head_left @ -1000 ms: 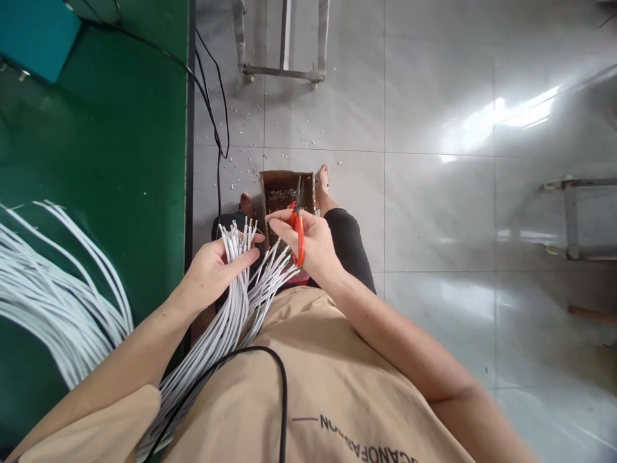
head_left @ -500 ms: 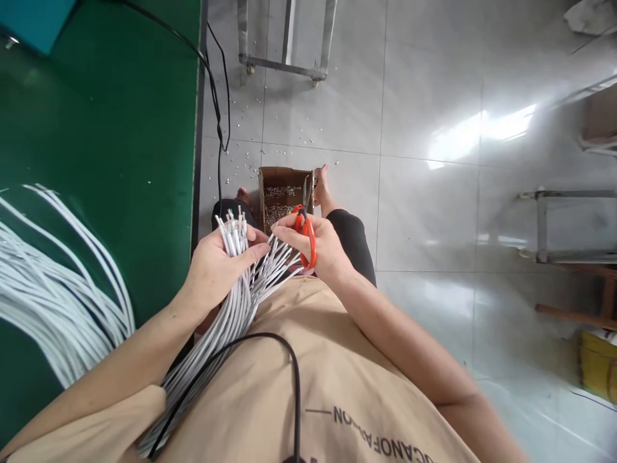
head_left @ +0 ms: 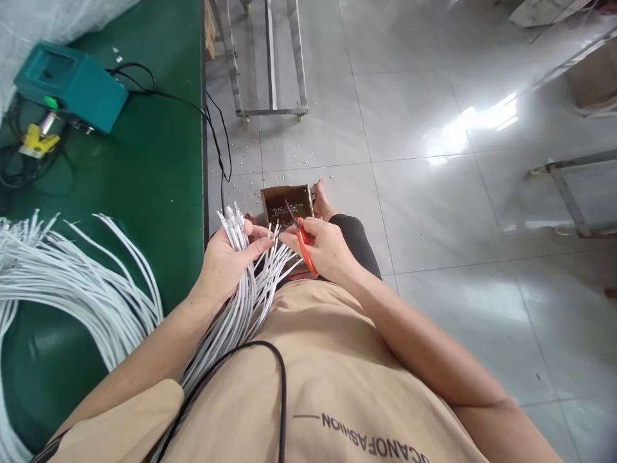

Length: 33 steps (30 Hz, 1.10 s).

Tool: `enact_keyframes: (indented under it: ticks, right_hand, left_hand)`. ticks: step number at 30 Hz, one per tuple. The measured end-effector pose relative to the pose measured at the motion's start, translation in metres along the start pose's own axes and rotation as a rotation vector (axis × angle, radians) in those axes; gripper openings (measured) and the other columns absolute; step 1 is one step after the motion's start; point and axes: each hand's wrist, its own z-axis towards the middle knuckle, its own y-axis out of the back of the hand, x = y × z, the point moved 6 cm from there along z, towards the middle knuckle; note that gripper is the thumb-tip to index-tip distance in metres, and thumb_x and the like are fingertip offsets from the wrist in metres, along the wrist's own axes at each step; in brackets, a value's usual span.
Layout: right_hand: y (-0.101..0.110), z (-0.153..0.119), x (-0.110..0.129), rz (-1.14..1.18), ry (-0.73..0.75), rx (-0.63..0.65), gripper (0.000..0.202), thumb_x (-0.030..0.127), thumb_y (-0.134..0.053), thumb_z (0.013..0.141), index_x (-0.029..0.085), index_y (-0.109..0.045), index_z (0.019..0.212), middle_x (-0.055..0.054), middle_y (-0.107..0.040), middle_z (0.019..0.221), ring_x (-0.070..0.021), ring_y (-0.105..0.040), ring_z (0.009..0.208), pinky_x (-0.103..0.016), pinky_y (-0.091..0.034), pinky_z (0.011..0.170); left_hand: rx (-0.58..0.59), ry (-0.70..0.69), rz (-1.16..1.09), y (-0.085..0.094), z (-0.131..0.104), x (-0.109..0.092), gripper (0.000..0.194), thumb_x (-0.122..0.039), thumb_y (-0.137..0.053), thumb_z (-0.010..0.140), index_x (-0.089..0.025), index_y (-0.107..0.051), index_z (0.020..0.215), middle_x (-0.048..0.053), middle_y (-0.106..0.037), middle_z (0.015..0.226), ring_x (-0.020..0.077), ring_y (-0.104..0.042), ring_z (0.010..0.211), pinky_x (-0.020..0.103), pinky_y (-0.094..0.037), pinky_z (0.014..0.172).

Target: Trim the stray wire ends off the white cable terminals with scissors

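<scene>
My left hand (head_left: 224, 263) is closed around a bundle of white cables (head_left: 247, 289), whose trimmed ends stick up above the fingers. Its thumb and a fingertip pinch one cable end near the right hand. My right hand (head_left: 322, 247) has a pair of scissors (head_left: 306, 249) with red handles looped in its fingers, the blades pointing up and away. The right thumb and fingertip meet close to the same cable end; whether they touch it is hard to tell. Loose cables of the bundle hang down between the hands across the lap.
A cardboard box (head_left: 264, 204) with small scraps stands on the floor between the feet. On the green table (head_left: 159, 148) lie more white cables (head_left: 87, 276) and a teal device (head_left: 72, 83) with a black cord. A metal frame (head_left: 272, 112) stands ahead; scraps litter the floor.
The view has shifted, bringing more of the table and the teal device into sight. The scissor blades have tilted leftward, and the right fingertips remain close to the left thumb.
</scene>
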Motion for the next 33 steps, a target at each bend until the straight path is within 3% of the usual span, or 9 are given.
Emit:
enact_keyframes:
  ticks: [2, 5, 10, 17, 22, 29, 33]
  right_hand:
    - [0.001, -0.002, 0.002, -0.236, 0.036, 0.027, 0.035, 0.047, -0.059, 0.079, 0.014, -0.062, 0.067, -0.001, -0.056, 0.069, -0.0087, -0.044, 0.058, -0.024, -0.029, 0.055]
    - [-0.003, -0.004, 0.005, -0.411, 0.074, 0.035, 0.038, 0.05, -0.056, 0.08, 0.015, -0.06, 0.064, -0.002, -0.057, 0.07, -0.0085, -0.043, 0.055, -0.024, -0.026, 0.053]
    - [-0.01, -0.007, 0.011, -0.534, 0.095, 0.071, 0.038, 0.051, -0.054, 0.081, 0.016, -0.062, 0.069, -0.003, -0.062, 0.073, -0.01, -0.049, 0.056, -0.026, -0.027, 0.055]
    - [-0.007, -0.01, 0.018, -0.671, 0.119, 0.105, 0.03, 0.04, -0.053, 0.084, 0.016, -0.065, 0.072, -0.006, -0.065, 0.075, -0.0145, -0.057, 0.064, -0.027, -0.031, 0.059]
    - [-0.009, -0.01, 0.018, -0.697, 0.112, 0.116, 0.026, 0.036, -0.053, 0.084, 0.016, -0.067, 0.076, -0.006, -0.065, 0.077, -0.0156, -0.058, 0.066, -0.028, -0.034, 0.06]
    - [-0.011, -0.013, 0.011, -0.666, 0.107, 0.063, 0.034, 0.043, -0.053, 0.085, 0.014, -0.068, 0.076, -0.009, -0.062, 0.074, -0.0183, -0.058, 0.071, -0.03, -0.035, 0.063]
    - [-0.002, -0.007, 0.003, -0.477, 0.089, 0.074, 0.026, 0.038, -0.059, 0.079, 0.015, -0.065, 0.067, -0.005, -0.059, 0.072, -0.0122, -0.05, 0.061, -0.027, -0.032, 0.056]
  left_hand:
    - [-0.007, -0.023, 0.012, 0.0, -0.001, -0.001, 0.034, -0.023, -0.08, 0.062, -0.017, -0.051, 0.079, 0.001, -0.069, 0.081, 0.0135, -0.062, 0.075, 0.03, -0.047, 0.079]
    - [0.007, -0.047, 0.005, -0.001, -0.001, -0.002, 0.033, -0.022, -0.078, 0.064, -0.018, -0.049, 0.08, 0.001, -0.069, 0.081, 0.0141, -0.063, 0.077, 0.03, -0.048, 0.079]
    - [-0.012, -0.114, 0.118, -0.001, -0.003, -0.006, 0.031, -0.024, -0.076, 0.064, -0.019, -0.049, 0.079, 0.001, -0.068, 0.081, 0.0152, -0.064, 0.077, 0.033, -0.049, 0.081]
    - [-0.045, -0.166, 0.411, -0.001, -0.008, -0.017, 0.024, -0.025, -0.072, 0.068, -0.019, -0.054, 0.081, 0.002, -0.069, 0.084, 0.0172, -0.066, 0.082, 0.033, -0.048, 0.083]
    - [-0.022, -0.134, 0.448, -0.004, -0.01, -0.018, 0.03, -0.025, -0.075, 0.063, -0.02, -0.053, 0.084, 0.0, -0.07, 0.081, 0.0162, -0.066, 0.076, 0.03, -0.049, 0.077]
    - [-0.076, -0.132, 0.543, -0.002, -0.012, -0.023, 0.02, -0.027, -0.074, 0.065, -0.019, -0.059, 0.076, 0.0, -0.069, 0.077, 0.0169, -0.063, 0.075, 0.029, -0.046, 0.076]
    - [0.005, -0.063, 0.357, -0.003, -0.009, -0.013, 0.023, -0.029, -0.073, 0.069, -0.019, -0.057, 0.082, 0.001, -0.07, 0.078, 0.018, -0.064, 0.077, 0.033, -0.046, 0.082]
